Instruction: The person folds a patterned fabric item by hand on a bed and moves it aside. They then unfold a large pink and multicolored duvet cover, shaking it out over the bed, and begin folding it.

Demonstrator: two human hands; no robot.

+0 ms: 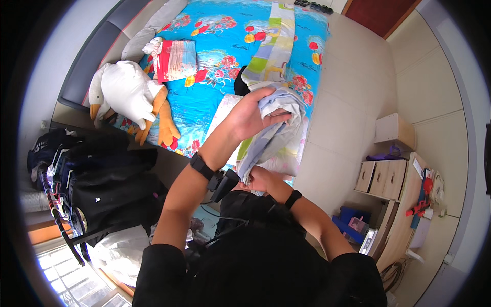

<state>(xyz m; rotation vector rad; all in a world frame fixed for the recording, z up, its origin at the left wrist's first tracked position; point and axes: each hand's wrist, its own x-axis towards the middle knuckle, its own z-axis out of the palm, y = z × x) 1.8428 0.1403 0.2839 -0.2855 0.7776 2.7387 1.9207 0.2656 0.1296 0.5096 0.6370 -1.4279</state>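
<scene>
A long strip of patchwork-print cloth [273,50], perhaps a quilt or a bedsheet, runs from the far side of the bed towards me. Its near part is bunched up in front of my body. My left hand [249,115] grips the bunched roll, thumb on top and fingers tucked into the fold. Lower down, close to my lap, my right hand [257,179] pinches the tapering end of the cloth. Under the bundle lies a pale pillow [285,163], partly covered. A black item [241,82] shows beside the strip.
The bed wears a blue floral sheet [215,38]. A plush goose [122,90] and a red-and-blue pillow [178,60] lie on it. Dark clothes hang from a rack [61,218] at left. Right of the tiled floor [337,107] stands a wooden drawer cabinet [383,178].
</scene>
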